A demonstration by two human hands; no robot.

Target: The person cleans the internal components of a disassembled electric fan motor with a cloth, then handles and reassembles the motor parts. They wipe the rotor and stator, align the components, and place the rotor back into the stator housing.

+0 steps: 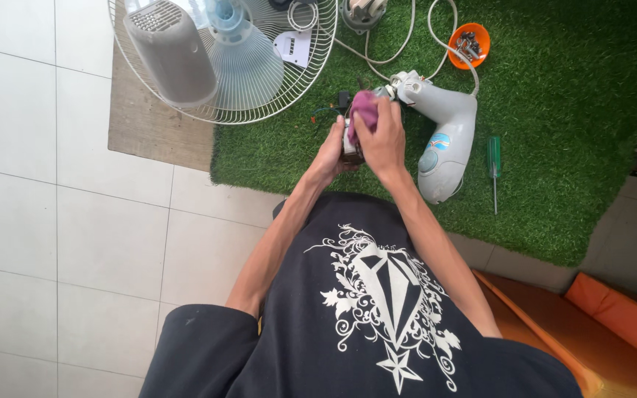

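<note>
A magenta cloth (365, 109) is noted. The fan housing (442, 144) is pale grey with a blue oval patch. A green-handled screwdriver (493, 158) and an orange bowl (470, 44) are recorded on green turf (569, 110). The wire grille (259, 74) is white; the shirt (377, 324) is black with a white ornamental print.

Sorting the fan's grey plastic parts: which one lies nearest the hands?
The curved grey neck housing on the green turf, beside the right hand; the grey motor cover rests farther off on the wire guard.

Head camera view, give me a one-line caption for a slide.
Both hands, left hand and right hand, hold a small motor part and a magenta cloth above green turf.
</note>
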